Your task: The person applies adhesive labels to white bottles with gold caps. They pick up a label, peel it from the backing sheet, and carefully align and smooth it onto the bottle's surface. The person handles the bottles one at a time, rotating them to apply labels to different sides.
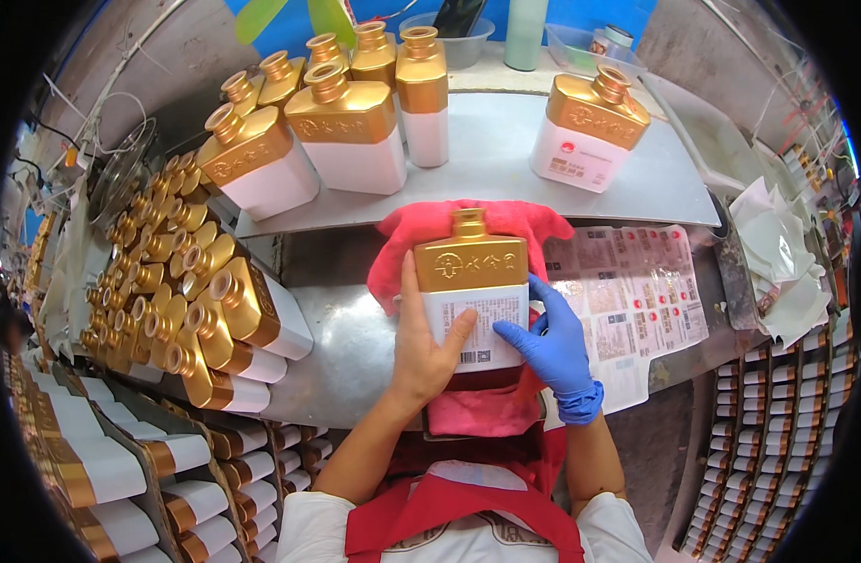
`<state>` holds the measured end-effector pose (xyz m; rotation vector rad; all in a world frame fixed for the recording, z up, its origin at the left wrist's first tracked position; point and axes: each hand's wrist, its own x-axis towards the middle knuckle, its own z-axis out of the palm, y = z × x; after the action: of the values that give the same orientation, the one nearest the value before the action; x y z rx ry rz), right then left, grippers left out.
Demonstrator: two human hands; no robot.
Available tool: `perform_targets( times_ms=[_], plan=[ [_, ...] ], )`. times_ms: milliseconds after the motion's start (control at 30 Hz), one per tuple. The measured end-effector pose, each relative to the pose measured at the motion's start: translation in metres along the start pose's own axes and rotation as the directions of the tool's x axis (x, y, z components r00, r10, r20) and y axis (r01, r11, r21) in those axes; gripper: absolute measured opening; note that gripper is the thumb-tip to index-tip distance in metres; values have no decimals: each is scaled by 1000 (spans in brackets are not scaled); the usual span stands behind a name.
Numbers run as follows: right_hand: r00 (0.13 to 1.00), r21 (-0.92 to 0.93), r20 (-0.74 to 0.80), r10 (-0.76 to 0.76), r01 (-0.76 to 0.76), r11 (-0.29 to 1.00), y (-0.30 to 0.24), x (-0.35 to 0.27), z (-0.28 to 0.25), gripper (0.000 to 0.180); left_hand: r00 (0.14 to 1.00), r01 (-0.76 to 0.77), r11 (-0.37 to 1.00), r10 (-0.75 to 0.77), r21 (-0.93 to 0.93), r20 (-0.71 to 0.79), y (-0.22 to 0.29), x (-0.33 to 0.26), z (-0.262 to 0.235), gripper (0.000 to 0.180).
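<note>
Between both hands I hold a flat bottle (472,266) with a gold upper half and a white lower half, upright above a pink cloth (393,267). Printed text and a small code cover its white face. My bare left hand (423,342) grips the left side, thumb on the white front. On my right hand (554,342) is a blue glove; it holds the right side, thumb pressed near the printed text. A sheet of stickers (627,300) with red marks lies right of the cloth.
Several gold-and-white bottles (346,131) stand on the grey board (487,141); a labelled one (590,127) is at its right. More bottles (205,310) are stacked at left. Crates of bottles (196,469) flank me on both sides. Crumpled white backing paper (773,249) hangs at right.
</note>
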<state>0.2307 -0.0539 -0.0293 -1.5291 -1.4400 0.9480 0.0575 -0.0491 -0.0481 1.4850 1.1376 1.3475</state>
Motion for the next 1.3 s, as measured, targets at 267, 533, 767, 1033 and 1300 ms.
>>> perform_targets(
  times_ms=[267, 533, 767, 1033, 1300],
  plan=[
    [999, -16, -43, -1, 0, 1000, 2, 4, 7, 63, 1000, -18, 998, 17, -55, -11, -4, 3, -1, 77],
    [999, 14, -33, 25, -24, 1000, 1, -1, 8, 65, 994, -30, 997, 38, -73, 107, -5, -1, -12, 81],
    [1000, -14, -29, 6, -7, 1000, 3, -3, 10, 68, 988, -25, 1000, 24, 6, 150, -9, -2, -18, 79],
    [999, 8, -6, 32, -32, 999, 0, -5, 4, 69, 988, 42, 994, -27, -97, 153, -2, -6, -13, 85],
    [999, 110, -38, -25, 29, 994, 11, -3, 6, 68, 993, 59, 985, -41, -163, 109, -14, -10, -7, 89]
  ],
)
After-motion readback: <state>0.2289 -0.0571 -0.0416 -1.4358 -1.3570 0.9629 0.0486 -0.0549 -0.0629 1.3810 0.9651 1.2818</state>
